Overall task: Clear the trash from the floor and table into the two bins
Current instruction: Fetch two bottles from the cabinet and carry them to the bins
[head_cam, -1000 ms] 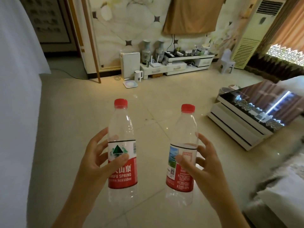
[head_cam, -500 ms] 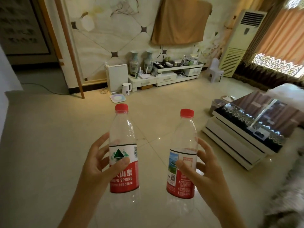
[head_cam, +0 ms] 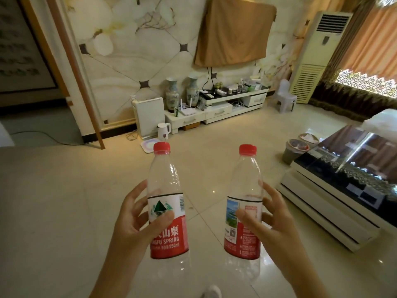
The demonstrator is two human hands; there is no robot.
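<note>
Held upright above the tiled floor (head_cam: 64, 201): 2 empty red-capped bottles, left bottle (head_cam: 166, 203) gripped by left hand (head_cam: 133, 224), right bottle (head_cam: 245, 203) by right hand (head_cam: 272, 224); 2 bins (head_cam: 295, 150) beside the glass table (head_cam: 343, 168).

Glossy cream tile floor (head_cam: 64, 211), marble-pattern wall (head_cam: 133, 50). Low white TV cabinet (head_cam: 214, 111) with two vases (head_cam: 182, 91), standing air conditioner (head_cam: 315, 57) right. Orange curtains (head_cam: 369, 44) glow with daylight.

Open tiled floor (head_cam: 64, 201) is stretching ahead and to the left, offering wide passage. On the right, the low tabletop (head_cam: 343, 168) is blocking the way, with two bins (head_cam: 297, 150) standing just beside its far corner. Far ahead, a TV cabinet (head_cam: 217, 109), kettle (head_cam: 163, 131) and plastic stool (head_cam: 284, 97) are lining the wall.
</note>
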